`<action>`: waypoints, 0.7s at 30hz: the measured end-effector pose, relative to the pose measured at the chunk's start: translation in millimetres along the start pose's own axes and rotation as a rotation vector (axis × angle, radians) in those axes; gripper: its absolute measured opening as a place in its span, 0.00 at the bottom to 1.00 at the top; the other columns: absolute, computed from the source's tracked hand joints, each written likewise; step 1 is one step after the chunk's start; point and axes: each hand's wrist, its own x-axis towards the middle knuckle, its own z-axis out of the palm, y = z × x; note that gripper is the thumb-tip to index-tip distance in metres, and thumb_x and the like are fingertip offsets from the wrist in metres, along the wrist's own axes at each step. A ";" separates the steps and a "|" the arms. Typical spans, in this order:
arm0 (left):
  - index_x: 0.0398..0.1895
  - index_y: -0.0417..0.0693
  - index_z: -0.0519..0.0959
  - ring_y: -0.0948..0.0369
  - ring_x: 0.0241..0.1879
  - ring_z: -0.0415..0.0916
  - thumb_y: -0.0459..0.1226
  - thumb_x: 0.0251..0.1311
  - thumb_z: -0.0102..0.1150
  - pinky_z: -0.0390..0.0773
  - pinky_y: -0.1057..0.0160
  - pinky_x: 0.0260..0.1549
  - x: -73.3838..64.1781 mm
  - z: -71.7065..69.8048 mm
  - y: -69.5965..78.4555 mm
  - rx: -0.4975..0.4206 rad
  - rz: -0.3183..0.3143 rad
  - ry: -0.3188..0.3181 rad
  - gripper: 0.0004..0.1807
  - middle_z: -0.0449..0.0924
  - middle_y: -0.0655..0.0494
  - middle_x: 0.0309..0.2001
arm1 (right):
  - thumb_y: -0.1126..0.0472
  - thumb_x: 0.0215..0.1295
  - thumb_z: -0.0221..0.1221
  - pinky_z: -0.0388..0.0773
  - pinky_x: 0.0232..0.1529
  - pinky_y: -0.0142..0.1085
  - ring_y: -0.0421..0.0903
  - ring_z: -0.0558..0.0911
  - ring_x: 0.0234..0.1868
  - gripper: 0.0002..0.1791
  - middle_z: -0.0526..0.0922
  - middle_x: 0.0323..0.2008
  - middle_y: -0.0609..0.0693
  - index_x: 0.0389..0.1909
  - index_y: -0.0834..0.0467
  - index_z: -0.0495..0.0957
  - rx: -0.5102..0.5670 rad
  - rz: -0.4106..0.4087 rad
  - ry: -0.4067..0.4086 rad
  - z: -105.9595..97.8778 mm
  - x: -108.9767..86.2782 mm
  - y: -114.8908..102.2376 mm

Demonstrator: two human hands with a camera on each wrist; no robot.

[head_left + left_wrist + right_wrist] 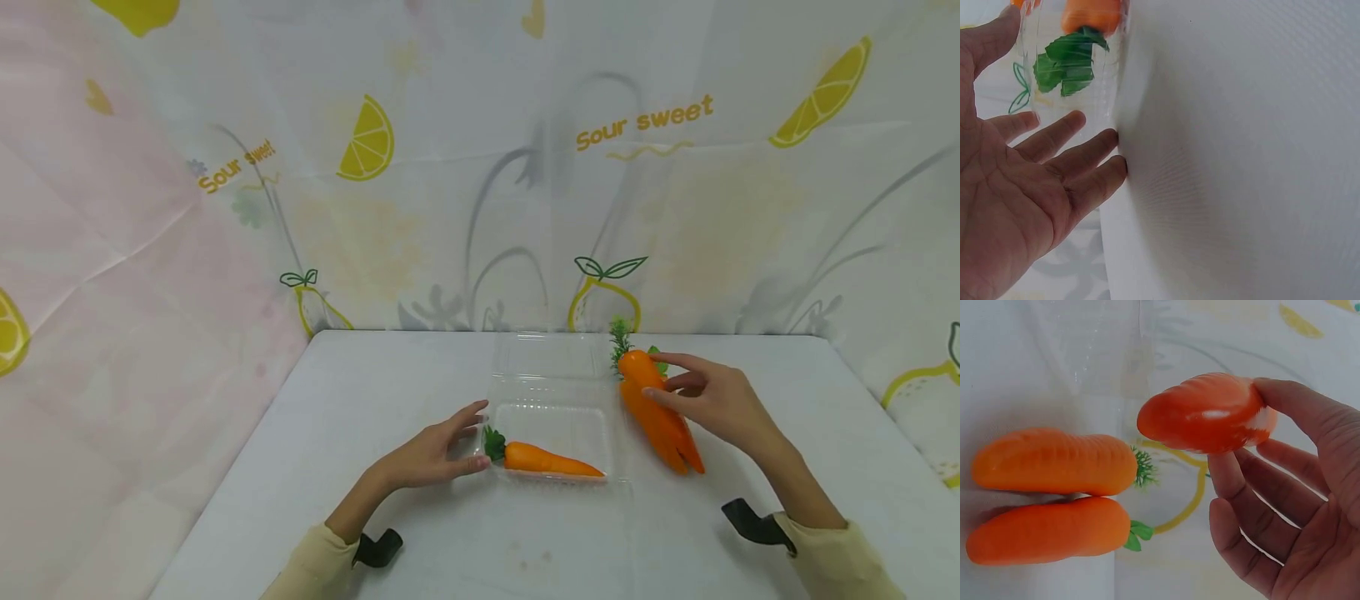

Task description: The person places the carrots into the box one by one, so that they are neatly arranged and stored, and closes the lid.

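Note:
My right hand [716, 400] pinches a carrot [1207, 415] between thumb and fingertips, holding it above the tabletop. Two more carrots lie side by side under it: one carrot [1054, 464] with feathery green leaves and another carrot [1047, 531] with broad ones. A clear plastic box [558, 425] stands left of them with its lid [551, 357] folded back. Inside, along the front wall, lies a carrot [551, 458], its green top to the left. At the box's left end my left hand [427, 450] rests with spread, relaxed fingers, the fingertips at the clear wall.
A white table [360, 375] carries everything. Behind it hangs a pale cloth [450, 208] printed with lemons and words. Black straps [378, 547] show at both wrists, below light sleeves.

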 end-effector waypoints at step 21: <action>0.79 0.57 0.48 0.55 0.68 0.65 0.57 0.64 0.58 0.64 0.44 0.64 -0.9 0.0 2.4 -0.003 0.004 0.004 0.46 0.63 0.54 0.72 | 0.46 0.57 0.71 0.81 0.38 0.37 0.42 0.85 0.36 0.29 0.87 0.37 0.46 0.59 0.51 0.79 0.100 -0.161 -0.140 34.4 21.8 -19.8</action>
